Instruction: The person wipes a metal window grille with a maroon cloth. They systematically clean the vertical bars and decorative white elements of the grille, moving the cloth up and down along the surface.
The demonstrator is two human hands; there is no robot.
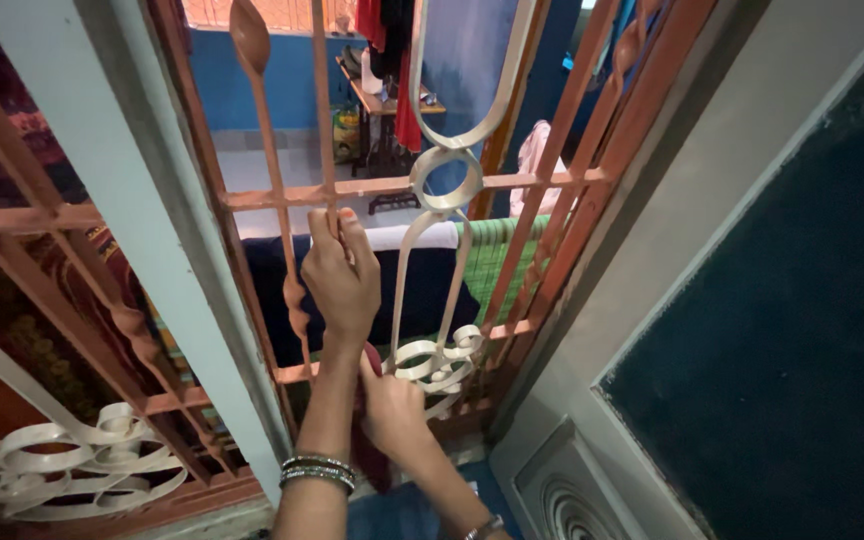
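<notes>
The left hand (340, 270) is closed around a thin orange bar (324, 110) of the window grille (572, 180). Its fingers wrap the bar just under the horizontal crossbar (372, 187), and a set of bangles (318, 472) sits on its wrist. The right hand (392, 408) is lower, just below and to the right of the left hand. It is closed on a dark red cloth (370, 455) and presses it against the lower part of the grille. The cloth hangs down between the two forearms, and most of it is hidden by them.

Just to the right of the right hand, touching its fingers or very near them, is a white metal scroll (440, 362). From it two white strips go up to a white ring (446, 178), which is right of the left hand and a little above it. Far to the left of both hands, behind a pale frame post (142, 230), a second grille has a similar white ornament (62, 465). Behind the bars, past the hands, a dark blue fabric (272, 290) and a green striped one (492, 255) hang. To the right of the hands there is a dark panel (802, 340).
</notes>
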